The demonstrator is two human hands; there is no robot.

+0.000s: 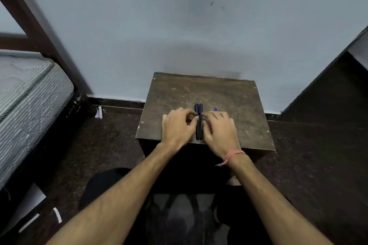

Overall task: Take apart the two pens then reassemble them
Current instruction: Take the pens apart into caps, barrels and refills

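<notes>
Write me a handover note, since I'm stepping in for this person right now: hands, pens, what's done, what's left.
Left hand: fingers curled against the left pen, touching it.
Right hand: fingers resting against the right pen.
Both pens lie side by side, touching, lengthwise on the wooden stool, each looking whole.
A small blue piece lies on the stool just beyond the right hand; too small to identify.
Done: cannot tell whether this is before dismantling or after reassembly.
Left: if untouched, take both apart, then rebuild them.
</notes>
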